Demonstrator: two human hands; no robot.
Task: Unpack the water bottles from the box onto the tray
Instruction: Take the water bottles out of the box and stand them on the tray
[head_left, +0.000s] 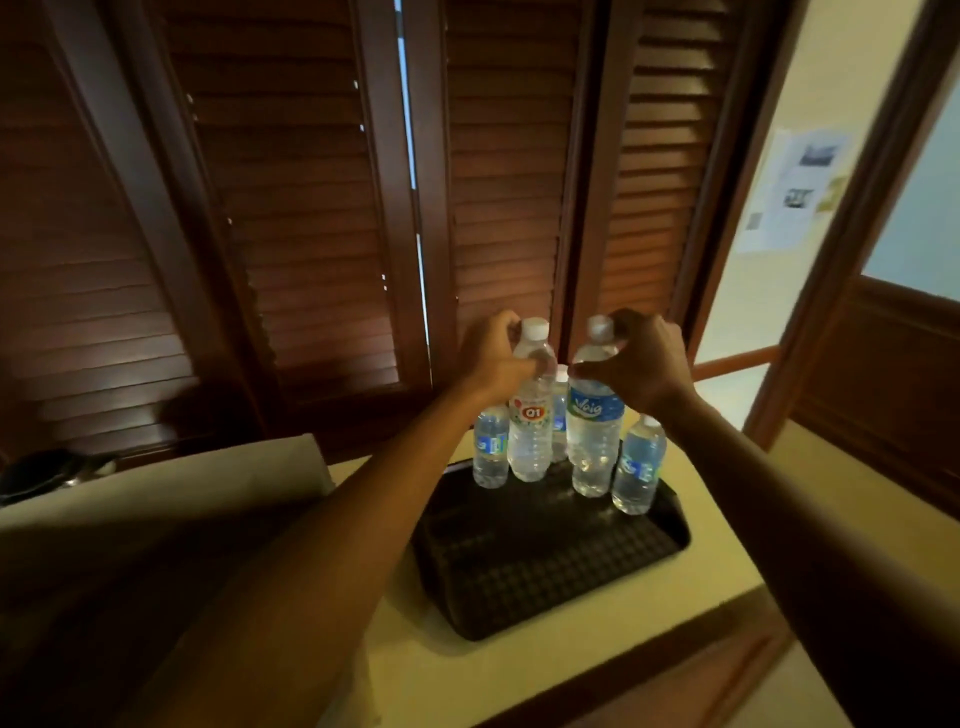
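Note:
A black textured tray (545, 561) lies on a pale yellow tabletop. At its far end stand several clear water bottles. My left hand (493, 358) grips the neck of a tall bottle with a red-and-white label (530, 431). My right hand (639, 358) grips the neck of a tall bottle with a blue label (595, 431). Both tall bottles are upright with their bases at the tray's surface. A small bottle (491, 447) stands to the left, another small bottle (639, 465) to the right, and a third (560, 410) is partly hidden behind. The cardboard box (156, 488) sits at the left.
Dark wooden louvred shutters (311, 208) rise right behind the table. The table's brown front edge (649, 670) runs below the tray. A doorway and a wall with paper notices (795, 192) are at the right. A dark object (47, 473) lies beyond the box.

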